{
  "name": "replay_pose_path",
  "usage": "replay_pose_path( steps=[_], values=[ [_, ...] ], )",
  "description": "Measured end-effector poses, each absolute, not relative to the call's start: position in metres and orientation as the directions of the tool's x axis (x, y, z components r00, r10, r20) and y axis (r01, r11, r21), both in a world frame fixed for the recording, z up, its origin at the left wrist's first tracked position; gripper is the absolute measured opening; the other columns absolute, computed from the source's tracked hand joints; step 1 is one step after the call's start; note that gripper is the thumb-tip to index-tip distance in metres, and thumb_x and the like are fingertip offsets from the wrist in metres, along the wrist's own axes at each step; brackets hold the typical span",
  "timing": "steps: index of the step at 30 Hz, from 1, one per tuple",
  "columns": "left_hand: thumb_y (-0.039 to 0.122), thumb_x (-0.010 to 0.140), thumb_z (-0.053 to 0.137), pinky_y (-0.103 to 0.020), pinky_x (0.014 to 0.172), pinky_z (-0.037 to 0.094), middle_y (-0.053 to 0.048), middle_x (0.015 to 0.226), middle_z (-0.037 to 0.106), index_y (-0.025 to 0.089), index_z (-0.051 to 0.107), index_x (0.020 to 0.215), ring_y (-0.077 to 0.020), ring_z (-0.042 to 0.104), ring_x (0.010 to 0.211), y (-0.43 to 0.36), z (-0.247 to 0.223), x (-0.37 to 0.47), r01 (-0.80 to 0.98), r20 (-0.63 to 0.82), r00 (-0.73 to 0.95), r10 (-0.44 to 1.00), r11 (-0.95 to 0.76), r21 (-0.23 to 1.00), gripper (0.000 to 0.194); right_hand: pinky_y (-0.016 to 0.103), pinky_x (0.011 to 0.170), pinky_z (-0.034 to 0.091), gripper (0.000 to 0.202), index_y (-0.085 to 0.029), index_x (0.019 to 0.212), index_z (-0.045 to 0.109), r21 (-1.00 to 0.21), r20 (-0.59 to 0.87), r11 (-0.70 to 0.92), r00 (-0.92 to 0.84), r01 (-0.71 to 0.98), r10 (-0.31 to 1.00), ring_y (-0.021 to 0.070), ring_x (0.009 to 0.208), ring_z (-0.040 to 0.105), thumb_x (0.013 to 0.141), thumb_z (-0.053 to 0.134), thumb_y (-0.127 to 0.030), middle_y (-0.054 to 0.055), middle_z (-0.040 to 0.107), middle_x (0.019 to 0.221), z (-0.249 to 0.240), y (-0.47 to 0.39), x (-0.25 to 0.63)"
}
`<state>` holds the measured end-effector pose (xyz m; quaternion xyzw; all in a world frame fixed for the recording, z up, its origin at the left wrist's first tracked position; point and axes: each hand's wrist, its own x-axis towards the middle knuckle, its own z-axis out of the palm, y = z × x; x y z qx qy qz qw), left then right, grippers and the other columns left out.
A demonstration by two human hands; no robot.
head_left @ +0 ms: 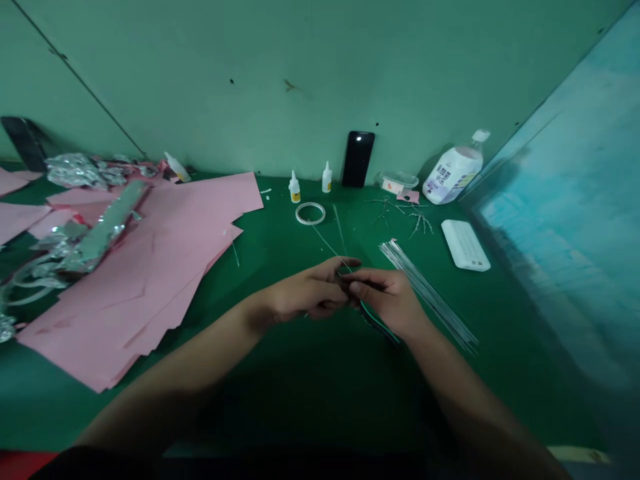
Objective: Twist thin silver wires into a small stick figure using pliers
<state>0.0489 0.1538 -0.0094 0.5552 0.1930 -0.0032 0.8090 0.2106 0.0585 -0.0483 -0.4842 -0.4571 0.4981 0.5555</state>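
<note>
My left hand (317,290) and my right hand (393,297) meet above the middle of the green table. The left one is closed, its thumb and fingers pinching a thin pale wire (326,243) that slants up toward a white tape roll (311,213). My right hand is closed too, its fingertips against those of the left. Beneath its palm stick out the black and green handles of what look like pliers (379,324); their jaws are hidden between the hands. Just right of that hand lies a bundle of straight silvery wires (430,293).
Pink sheets (165,247) and crumpled silver foil (85,170) cover the left. Along the wall stand small glue bottles (295,188), a black phone (358,159), a clear plastic box (399,181) and a drink bottle (453,175). Twisted wire pieces (421,221) and a white power bank (465,245) lie at right.
</note>
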Motion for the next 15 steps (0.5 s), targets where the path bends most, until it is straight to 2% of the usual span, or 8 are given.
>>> replay_pose_path(
  steps=[2,4,6,7,9,11,13,15],
  values=[
    [0.010,0.080,0.054,-0.015,0.037,0.021,0.008,0.062,0.051,0.018,0.032,0.141,-0.0043,0.033,0.038,0.157,-0.014,0.049,0.242,-0.351,0.926,0.138,0.497,0.834,0.065,0.028,0.057,0.054,0.019,-0.020,0.092,0.079,-0.984,0.001,0.007,0.036,-0.179,0.999,0.0125,0.059,0.065,0.078,0.077,-0.033,0.002,0.072,0.071,-0.057,0.059,0.214],
    [0.015,0.081,0.055,-0.014,0.035,0.021,0.006,0.062,0.052,0.018,0.040,0.134,-0.0035,0.031,0.036,0.161,-0.023,0.048,0.249,-0.346,0.937,0.051,0.598,0.762,0.055,0.028,0.058,0.055,0.018,-0.020,0.093,0.079,-0.968,-0.005,-0.003,0.007,-0.251,1.000,0.0127,0.061,0.067,0.079,0.077,-0.031,0.002,0.072,0.073,-0.065,0.059,0.215],
    [0.031,0.087,0.053,-0.015,0.032,0.021,0.002,0.065,0.056,0.017,0.047,0.129,-0.0049,0.037,0.036,0.165,-0.032,0.046,0.229,-0.325,0.945,0.016,0.678,0.699,0.045,0.028,0.058,0.056,0.018,-0.020,0.092,0.079,-0.943,-0.028,-0.024,0.005,-0.330,1.000,0.0137,0.063,0.069,0.078,0.078,-0.030,0.003,0.074,0.076,-0.072,0.059,0.215],
    [0.042,0.090,0.050,-0.016,0.031,0.023,-0.001,0.068,0.060,0.016,0.049,0.127,-0.0075,0.045,0.039,0.167,-0.035,0.044,0.212,-0.323,0.946,0.028,0.702,0.680,0.046,0.029,0.058,0.056,0.018,-0.020,0.091,0.079,-0.929,-0.047,-0.035,0.024,-0.368,0.999,0.0145,0.064,0.070,0.077,0.079,-0.031,0.004,0.075,0.078,-0.075,0.060,0.215],
    [0.063,0.090,0.042,-0.016,0.034,0.031,-0.009,0.081,0.067,0.015,0.052,0.127,-0.0158,0.063,0.059,0.170,-0.039,0.039,0.168,-0.326,0.941,0.092,0.709,0.685,0.062,0.030,0.059,0.057,0.019,-0.020,0.088,0.079,-0.904,-0.087,-0.035,0.104,-0.425,0.991,0.0158,0.064,0.070,0.073,0.082,-0.032,0.004,0.076,0.077,-0.080,0.061,0.213],
    [0.072,0.086,0.044,-0.018,0.044,0.043,-0.014,0.100,0.070,0.015,0.054,0.130,-0.0224,0.068,0.087,0.171,-0.036,0.033,0.116,-0.302,0.935,0.186,0.645,0.755,0.072,0.032,0.061,0.057,0.020,-0.021,0.086,0.079,-0.900,-0.090,0.005,0.197,-0.435,0.976,0.0165,0.064,0.070,0.071,0.083,-0.034,0.004,0.075,0.074,-0.084,0.063,0.211],
    [0.062,0.081,0.064,-0.022,0.058,0.050,-0.015,0.115,0.068,0.017,0.055,0.133,-0.0241,0.065,0.103,0.170,-0.031,0.028,0.103,-0.255,0.934,0.250,0.495,0.863,0.069,0.035,0.065,0.058,0.019,-0.023,0.085,0.078,-0.924,-0.049,0.053,0.253,-0.379,0.966,0.0171,0.064,0.070,0.073,0.080,-0.037,0.003,0.075,0.072,-0.085,0.065,0.209],
    [0.038,0.075,0.079,-0.025,0.068,0.052,-0.014,0.118,0.069,0.019,0.056,0.134,-0.0226,0.064,0.105,0.167,-0.027,0.026,0.141,-0.233,0.934,0.271,0.320,0.937,0.066,0.036,0.066,0.058,0.018,-0.023,0.084,0.077,-0.959,-0.003,0.075,0.274,-0.273,0.962,0.0173,0.065,0.069,0.076,0.077,-0.039,0.002,0.074,0.072,-0.084,0.064,0.208]
  ],
)
